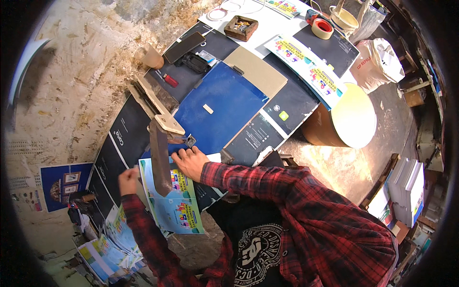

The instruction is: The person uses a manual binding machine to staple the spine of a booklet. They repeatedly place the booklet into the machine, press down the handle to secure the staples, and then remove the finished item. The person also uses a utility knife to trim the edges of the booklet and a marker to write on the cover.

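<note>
A colourful printed sheet [179, 215], light blue and green with yellow lettering, lies at the near edge of the worktable, partly hidden under a dark brown bar [161, 160]. The bar belongs to a beige long-armed device that looks like a stapler [168, 124], with a small metal block at its side. My right hand [191, 163] is over the sheet's far right part, just right of the bar, its fingers bent down against the sheet. To the left, beside the sheet's left edge, my left hand [128, 182] is closed; what it holds, if anything, is hidden.
A blue board [220, 98] covers the table's middle. Beyond lie a phone [184, 48], a red-handled tool [170, 80], a wooden ashtray [241, 27], tape rolls [322, 28] and more printed sheets [306, 67]. Printed booklets [112, 244] are heaped lower left; a round drum [354, 117] stands right.
</note>
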Motion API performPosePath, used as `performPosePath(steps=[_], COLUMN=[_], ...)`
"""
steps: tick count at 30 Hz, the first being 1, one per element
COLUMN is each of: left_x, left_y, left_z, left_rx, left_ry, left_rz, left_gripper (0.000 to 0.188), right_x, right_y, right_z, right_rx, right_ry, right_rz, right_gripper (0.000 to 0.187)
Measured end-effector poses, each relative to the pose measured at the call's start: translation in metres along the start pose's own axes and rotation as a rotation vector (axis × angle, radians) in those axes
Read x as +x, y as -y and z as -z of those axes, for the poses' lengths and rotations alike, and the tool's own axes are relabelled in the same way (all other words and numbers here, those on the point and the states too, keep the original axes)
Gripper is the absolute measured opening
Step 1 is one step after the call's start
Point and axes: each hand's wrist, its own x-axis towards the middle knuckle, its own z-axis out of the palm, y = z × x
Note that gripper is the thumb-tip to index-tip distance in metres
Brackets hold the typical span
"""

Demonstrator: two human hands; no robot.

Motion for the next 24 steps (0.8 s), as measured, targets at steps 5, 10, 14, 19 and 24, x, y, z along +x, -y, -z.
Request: performPosePath(steps=[5, 10, 14, 19, 24], left_x=[0.022, 0.077, 0.148, 0.238, 0.278], left_y=[-0.172, -0.375, -0.448, -0.538, -0.580], left_z=[0.103, 0.064, -0.012, -0.133, -0.209], left_rx=[-0.004, 0.225, 0.380, 0.539, 0.561], left_ry=[-0.171, -0.052, 0.112, 0.150, -0.076], left_rz=[-0.266, -0.670, -0.763, -0.785, -0.628], left_gripper=[0.029, 0.024, 0.032, 0.030, 0.031], right_x=[-0.002, 0.003, -0.004, 0.000, 0.003], right_y=[-0.010, -0.023, 0.000, -0.004, -0.016], right_z=[0.001, -0.002, -0.003, -0.008, -0.005], right_rx=[0.010, 0.023, 0.138, 0.113, 0.192], right_ry=[-0.012, -0.018, -0.020, -0.019, 0.040], right_rz=[-0.006, -0.037, -0.009, -0.052, -0.013], right_gripper=[0.036, 0.039, 0.044, 0.044, 0.044])
